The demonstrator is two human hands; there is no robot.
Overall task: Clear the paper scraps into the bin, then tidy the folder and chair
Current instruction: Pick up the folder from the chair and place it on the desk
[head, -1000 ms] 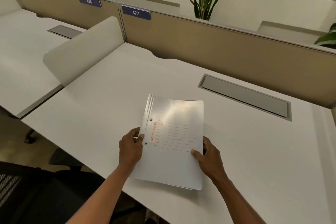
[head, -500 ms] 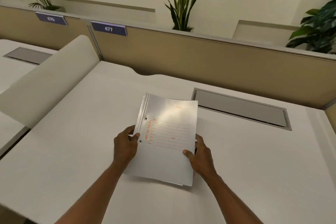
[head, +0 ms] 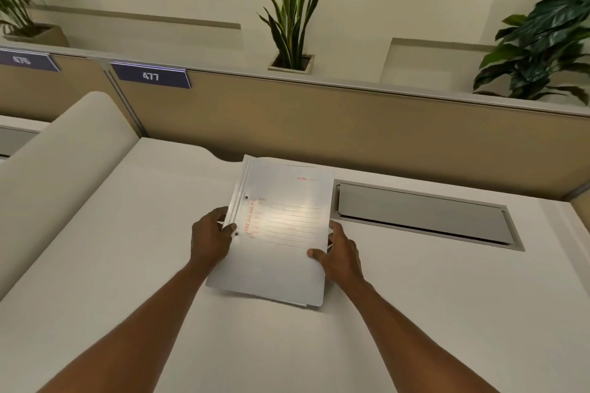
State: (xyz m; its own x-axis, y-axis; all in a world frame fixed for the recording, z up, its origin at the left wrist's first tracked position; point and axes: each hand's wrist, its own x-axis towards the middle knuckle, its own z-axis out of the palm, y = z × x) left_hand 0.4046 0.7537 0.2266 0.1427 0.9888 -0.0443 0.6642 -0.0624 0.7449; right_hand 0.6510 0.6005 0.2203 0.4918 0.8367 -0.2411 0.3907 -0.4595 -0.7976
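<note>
A white folder with red print and two punch holes along its left edge is over the middle of the white desk, its far end reaching toward the partition. My left hand grips its left edge near the holes. My right hand holds its right edge, thumb on top. The folder's near edge looks slightly lifted, with sheets showing beneath it. No paper scraps, bin or chair are in view.
A grey cable hatch is set into the desk right of the folder. A beige partition with a blue "477" label runs behind. A rounded white side divider stands left. Potted plants line the ledge beyond.
Both hands have pushed the folder farther back on the desk toward the partition. The view has tilted up; the dark chair at lower left is gone from view.
</note>
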